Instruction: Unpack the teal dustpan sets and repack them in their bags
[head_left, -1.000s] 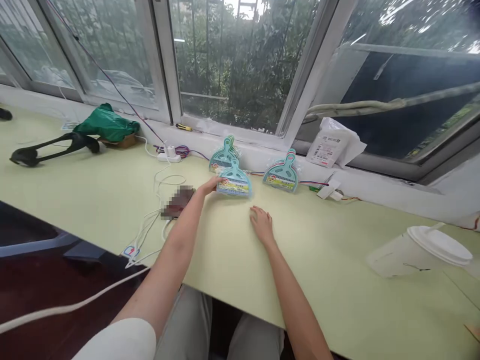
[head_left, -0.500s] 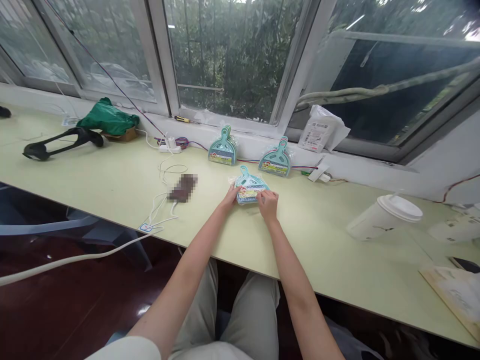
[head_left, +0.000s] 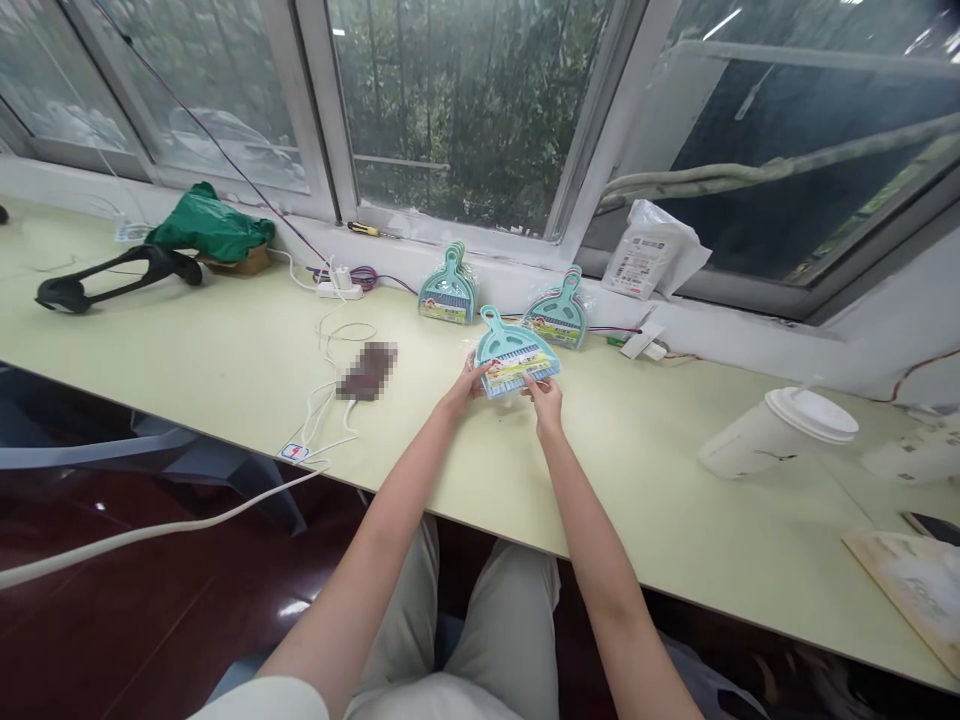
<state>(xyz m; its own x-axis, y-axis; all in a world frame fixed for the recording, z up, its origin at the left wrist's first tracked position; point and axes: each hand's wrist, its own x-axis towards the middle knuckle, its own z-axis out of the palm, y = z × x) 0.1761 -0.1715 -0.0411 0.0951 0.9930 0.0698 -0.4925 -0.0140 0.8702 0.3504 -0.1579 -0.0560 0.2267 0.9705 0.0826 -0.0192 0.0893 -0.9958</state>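
A teal mini dustpan and brush set in clear wrap, with a printed label across its front, is tilted up between my hands over the table. My left hand grips its left edge, thumb over the front. At the lower right edge, my right hand pinches it with thumb and fingers. Behind it, a wrapped stack of teal dustpan sets leans against the wall below the window. Another wrapped dustpan set stack leans to the right, partly covered by the held one.
On the pale table a white cup stands right. White cables run left beside a blurred dark object and a power strip. Farther left lie a black frame-like object and a green bag. A white package sits on the sill.
The held dustpan set has been raised and tipped up so its front faces me more. My right hand has shifted from the label to the lower right edge. The view has moved slightly.
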